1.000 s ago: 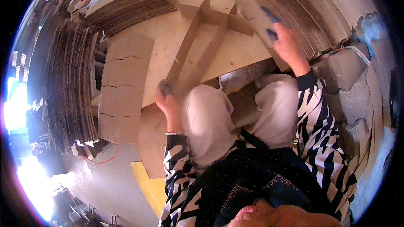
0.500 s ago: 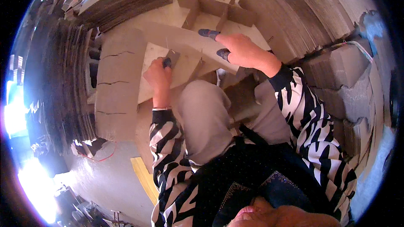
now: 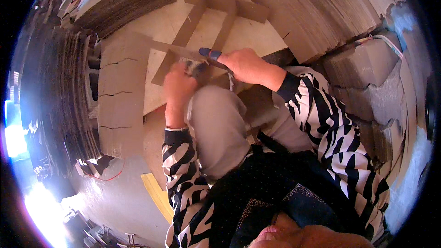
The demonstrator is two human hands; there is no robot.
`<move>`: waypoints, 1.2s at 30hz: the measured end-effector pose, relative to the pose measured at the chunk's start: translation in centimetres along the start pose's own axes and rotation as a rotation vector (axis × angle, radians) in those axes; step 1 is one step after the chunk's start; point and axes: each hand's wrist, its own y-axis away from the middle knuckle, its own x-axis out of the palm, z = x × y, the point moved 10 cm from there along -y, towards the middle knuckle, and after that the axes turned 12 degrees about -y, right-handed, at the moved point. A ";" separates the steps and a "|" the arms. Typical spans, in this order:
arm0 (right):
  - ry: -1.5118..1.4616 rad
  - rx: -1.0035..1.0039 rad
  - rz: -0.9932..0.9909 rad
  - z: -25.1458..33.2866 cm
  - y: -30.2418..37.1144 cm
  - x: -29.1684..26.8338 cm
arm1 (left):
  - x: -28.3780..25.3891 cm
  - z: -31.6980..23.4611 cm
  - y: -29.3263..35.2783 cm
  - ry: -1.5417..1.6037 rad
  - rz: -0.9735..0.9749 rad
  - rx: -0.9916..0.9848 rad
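A cardboard divider grid (image 3: 225, 4) of crossed brown strips stands on edge on a pale board (image 3: 262, 34) in front of me. Its two long strips run from a far cross strip toward my hands. My right hand (image 3: 250, 66) is closed on the right end of a nearer cardboard cross strip (image 3: 163, 47), dark covers on its finger and thumb. Beside it, my left hand (image 3: 179, 85) is curled at the near strips where they meet. Motion blurs the left hand, and its fingertips, also in dark covers, are partly hidden.
A pile of slotted cardboard sheets (image 3: 121, 78) lies left of the board. Tall cardboard stacks stand at the far left (image 3: 59, 87), back left (image 3: 126, 7) and right (image 3: 298, 18). My knees (image 3: 218, 124) are just below the hands. A yellow strip (image 3: 156, 195) lies lower left.
My right hand has moved left and slightly down, bringing the near cross strip onto the long strips. My left hand has shifted slightly toward it, and both hands are now close together.
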 end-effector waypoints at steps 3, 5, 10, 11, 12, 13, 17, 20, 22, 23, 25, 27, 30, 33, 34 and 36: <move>0.055 0.042 0.074 0.3 -0.2 -0.2 | 2.8 -1.7 0.6 0.139 0.199 0.091; 0.010 -0.013 0.095 2.0 -0.7 0.6 | 1.6 -2.8 0.7 0.093 0.199 0.092; 0.149 -0.059 0.137 0.5 0.8 2.1 | 3.2 -3.7 0.0 -0.038 0.199 0.192; 0.147 -0.011 0.226 -1.1 1.8 3.1 | 4.2 -4.2 -0.2 -0.014 0.204 0.229; 0.138 0.002 0.243 -0.9 1.4 3.4 | 3.5 -3.8 -0.1 -0.021 0.197 0.238; 0.130 0.015 0.260 -0.7 1.1 3.8 | 2.9 -3.0 0.0 -0.054 0.215 0.200; 0.061 0.012 0.105 -1.1 1.4 1.5 | -0.2 -4.3 0.2 0.012 0.156 0.162; 0.040 0.022 0.046 -1.9 1.1 1.4 | -2.9 -0.9 -0.5 0.105 -0.101 0.059; 0.114 0.147 0.205 -2.8 1.7 2.4 | -4.0 0.3 -1.1 0.042 -0.322 0.023; 0.143 0.197 0.280 -2.9 1.8 2.8 | -5.4 0.3 -0.9 -0.077 -0.454 0.023; 0.056 0.212 0.248 -3.3 1.5 2.8 | -5.6 0.6 -1.5 -0.316 -0.508 -0.018; -0.011 0.203 0.230 -3.2 1.2 2.0 | -0.6 4.3 -4.3 -0.352 -0.096 -0.067; -0.064 0.129 0.095 -2.5 0.1 -1.2 | -1.8 6.7 -3.2 -0.376 0.020 -0.119; 0.073 0.349 -0.241 -8.8 7.6 -12.1 | -2.2 2.8 -4.4 -0.389 -0.010 -0.124; 0.274 0.437 -0.365 -12.4 10.6 -13.7 | -3.3 2.3 -4.5 -0.445 -0.027 -0.153; 0.527 0.809 -0.131 -18.3 16.1 -13.3 | -5.9 -1.2 -5.6 -0.349 -0.255 -0.015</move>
